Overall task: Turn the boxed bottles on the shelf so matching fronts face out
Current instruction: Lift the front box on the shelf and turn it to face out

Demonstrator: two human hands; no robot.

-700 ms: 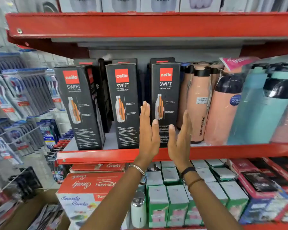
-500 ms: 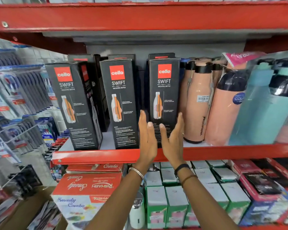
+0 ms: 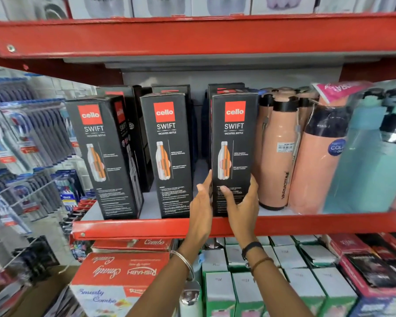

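Observation:
Three black boxed bottles marked "cello SWIFT" stand along the front of the red shelf [image 3: 318,224]. The left box [image 3: 103,156] is turned a little, showing its side panel. The middle box [image 3: 173,154] and the right box [image 3: 234,143] face straight out. More black boxes [image 3: 137,115] stand behind them. My left hand [image 3: 202,202] presses the right box's left side near its bottom. My right hand [image 3: 240,204] wraps its lower front and right edge, thumb on the front. Both hands grip this box together.
Peach bottles [image 3: 277,152] stand tight against the right box, with teal bottles [image 3: 370,161] further right. A red shelf [image 3: 192,35] hangs close above. Below are green and white cartons [image 3: 290,266] and a red combo box [image 3: 121,271]. Toothbrush packs [image 3: 21,138] hang at left.
Both hands moved up and forward from in front of the shelf edge and closed on the lower part of the right box. The view shifted slightly.

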